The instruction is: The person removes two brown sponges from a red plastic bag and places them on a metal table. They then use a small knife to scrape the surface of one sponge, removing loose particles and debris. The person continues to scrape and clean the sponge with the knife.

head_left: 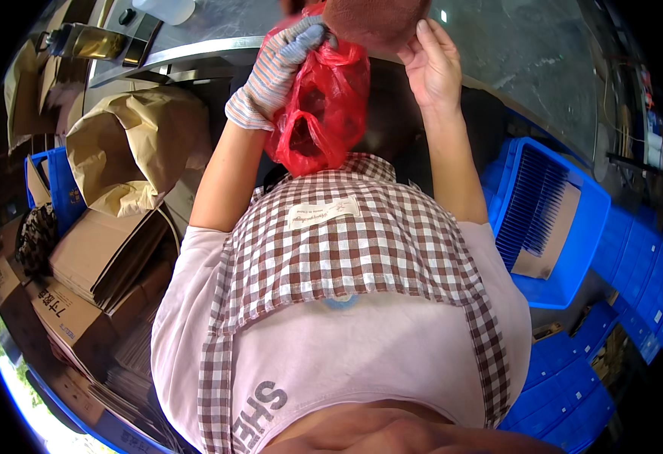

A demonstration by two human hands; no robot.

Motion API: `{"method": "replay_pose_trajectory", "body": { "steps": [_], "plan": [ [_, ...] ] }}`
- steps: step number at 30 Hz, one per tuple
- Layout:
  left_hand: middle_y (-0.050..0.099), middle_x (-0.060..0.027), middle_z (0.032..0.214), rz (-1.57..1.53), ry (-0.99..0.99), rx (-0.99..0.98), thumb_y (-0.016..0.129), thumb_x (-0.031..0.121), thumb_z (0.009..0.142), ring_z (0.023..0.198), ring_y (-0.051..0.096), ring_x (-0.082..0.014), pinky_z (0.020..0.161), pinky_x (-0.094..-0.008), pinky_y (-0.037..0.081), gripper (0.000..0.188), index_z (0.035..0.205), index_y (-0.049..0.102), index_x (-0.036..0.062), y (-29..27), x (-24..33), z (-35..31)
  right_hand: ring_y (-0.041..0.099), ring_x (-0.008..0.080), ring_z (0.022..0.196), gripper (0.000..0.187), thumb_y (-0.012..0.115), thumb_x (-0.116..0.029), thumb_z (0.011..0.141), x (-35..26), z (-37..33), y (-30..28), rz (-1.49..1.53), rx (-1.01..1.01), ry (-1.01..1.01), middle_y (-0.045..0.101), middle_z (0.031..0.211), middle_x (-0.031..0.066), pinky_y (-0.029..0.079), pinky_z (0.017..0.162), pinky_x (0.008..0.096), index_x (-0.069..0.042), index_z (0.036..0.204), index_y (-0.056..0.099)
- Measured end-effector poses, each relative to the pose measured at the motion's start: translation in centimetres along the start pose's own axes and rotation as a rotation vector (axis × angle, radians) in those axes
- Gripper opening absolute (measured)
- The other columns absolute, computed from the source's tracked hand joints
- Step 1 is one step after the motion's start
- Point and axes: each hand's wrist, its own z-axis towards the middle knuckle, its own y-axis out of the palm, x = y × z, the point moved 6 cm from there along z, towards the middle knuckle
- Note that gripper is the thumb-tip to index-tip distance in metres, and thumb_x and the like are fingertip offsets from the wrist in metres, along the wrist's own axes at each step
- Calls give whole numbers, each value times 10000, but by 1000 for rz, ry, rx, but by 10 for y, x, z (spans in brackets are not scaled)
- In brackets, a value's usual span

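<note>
At the top centre, my left hand (280,72), in a striped knit glove, is closed on a red plastic bag (320,113). The bag hangs crumpled over my lap, against the top of a checked apron. My bare right hand (433,68) grips the right edge of a reddish-brown, soft-looking piece (377,24). The picture's upper edge cuts that piece off, so its kind cannot be told. It hangs above the bag, close to my gloved fingers. What the bag holds is hidden.
A metal-edged table (225,45) lies ahead, with a bottle of amber liquid (93,41) at far left. An open brown paper sack (123,151) and stacked flattened cartons (104,253) stand left. A blue bin (573,257) holding black comb-like strips (539,200) stands right.
</note>
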Motion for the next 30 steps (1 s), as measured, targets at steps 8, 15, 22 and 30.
{"method": "replay_pose_trajectory", "body": {
  "steps": [8, 15, 22, 30],
  "plan": [
    [665, 4, 1085, 252, -6, 80, 585, 230, 996, 1025, 590, -87, 945, -247, 452, 293, 1195, 636, 20, 10, -11, -5, 675, 211, 1001, 263, 524, -101, 1006, 5, -21, 17, 35, -56, 53, 671, 1132, 102, 576, 850, 367, -11, 1247, 577],
    [613, -5, 1162, 47, -23, -7, 477, 288, 1008, 1043, 557, -99, 951, -265, 432, 415, 1303, 539, 4, -14, -22, -40, 684, 211, 897, 271, 521, -208, 1020, -1, -10, -9, -229, -211, 259, 694, 1029, 117, 583, 764, 354, -3, 1146, 646],
    [623, -57, 1275, -298, -86, 175, 530, 210, 999, 1160, 590, -164, 1048, -320, 433, 380, 1333, 551, 31, -48, -30, -86, 470, 351, 1259, 685, 659, -158, 852, 54, 133, 62, -1583, -507, -314, 445, 1410, 178, 438, 1021, 435, -145, 1450, 326],
    [677, -31, 985, -286, -164, 270, 603, 274, 978, 928, 627, -141, 912, -299, 497, 271, 1085, 651, 30, -53, -32, -106, 447, 455, 1236, 795, 821, -319, 660, 108, 180, 108, -1887, -725, -77, 489, 1270, 292, 403, 1034, 510, -238, 1384, 505]
  ]
}}
